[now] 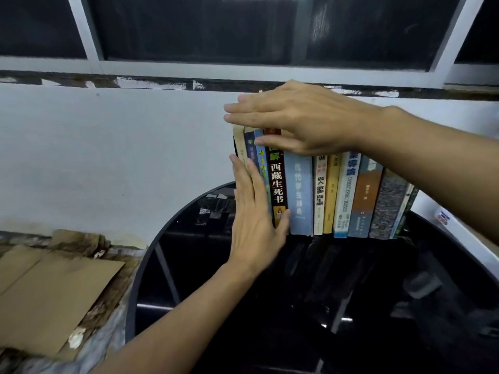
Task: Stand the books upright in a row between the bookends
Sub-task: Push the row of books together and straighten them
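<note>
Roughly a dozen books (324,190) stand upright in a row at the centre right of the frame, spines facing the camera, on a round black glass table (270,306) that fills the lower right. The row leans slightly at its right end. Near the left end of the row a black book (278,182) with white and yellow lettering stands beside a wide pale blue book (299,195), and further right come a white one, a yellow one, a white and blue one, an orange and blue one, and a grey speckled one.

The left hand (253,220) comes up from the lower left with fingers straight and together, its flat palm pressed against the left end of the row, the thumb touching the foot of the black book. It grips nothing. The right hand (294,117) reaches in from the right edge, spread flat and palm down over the tops of the left-hand books, its thumb lying across the upper spines; it does not close around anything.

A thin dark edge shows just behind the leftmost book, but whether it is a bookend cannot be told. Behind the row is a pale wall (121,152) with a dark window (202,25) at the top of the frame. Brown cardboard (48,295) lies at the lower left.
</note>
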